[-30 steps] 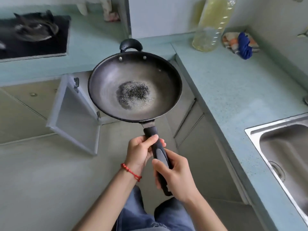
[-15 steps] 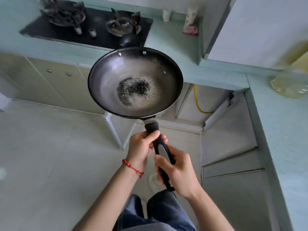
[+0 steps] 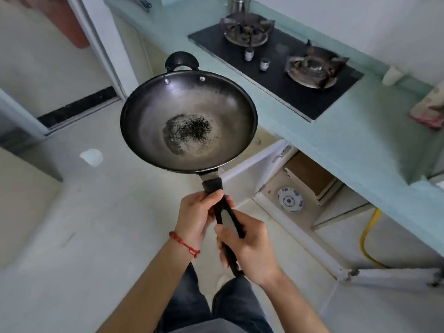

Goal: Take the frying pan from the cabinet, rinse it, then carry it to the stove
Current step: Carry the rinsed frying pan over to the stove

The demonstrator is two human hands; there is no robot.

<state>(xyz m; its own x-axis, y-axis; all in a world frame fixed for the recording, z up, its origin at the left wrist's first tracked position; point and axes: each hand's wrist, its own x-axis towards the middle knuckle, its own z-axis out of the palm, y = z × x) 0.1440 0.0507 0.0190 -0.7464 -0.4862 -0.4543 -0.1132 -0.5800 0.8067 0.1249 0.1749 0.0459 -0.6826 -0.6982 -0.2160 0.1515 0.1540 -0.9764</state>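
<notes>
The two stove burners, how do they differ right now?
The far burner sits at the hob's back end, farther from the frying pan; the near burner sits closer to the camera and looks larger in view. Both are bare, dark and have pronged pan supports.

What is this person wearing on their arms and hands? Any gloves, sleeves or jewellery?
No gloves and no sleeves in view: both forearms are bare down to the hands. The left hand has a thin red cord bracelet around its wrist. The right hand wears nothing; no rings or watch show. Dark blue jeans appear below.
</notes>
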